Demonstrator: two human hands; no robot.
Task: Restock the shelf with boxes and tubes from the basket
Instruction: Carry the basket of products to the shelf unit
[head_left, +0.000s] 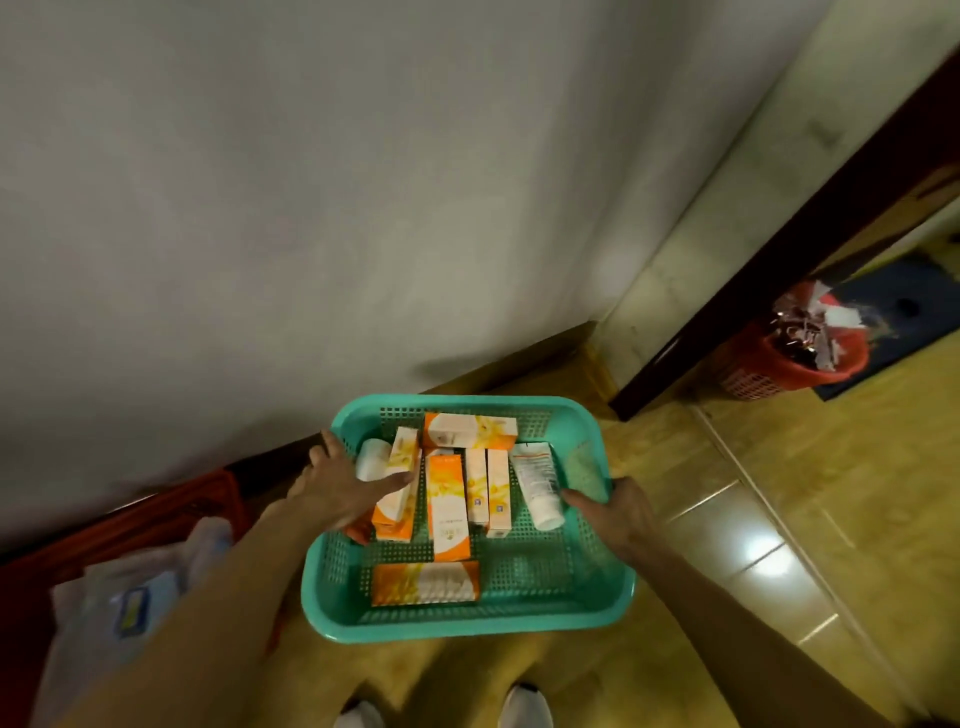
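Observation:
A teal plastic basket (582, 618) hangs above the tiled floor in the lower middle of the head view. Inside lie several orange-and-white boxes (449, 506) and two white tubes, one on the right (537, 480) and one at the back left (371, 460). My left hand (337, 491) grips the basket's left rim, thumb stretched inward over the boxes. My right hand (621, 512) grips the right rim, thumb inside near the right tube. No shelf is in view.
A grey wall fills the upper left. A red crate (171, 514) with plastic bags (130, 597) stands at lower left. A dark door frame (769, 270) and a red waste bin (795, 358) are at right. My white shoes (524, 709) show at the bottom.

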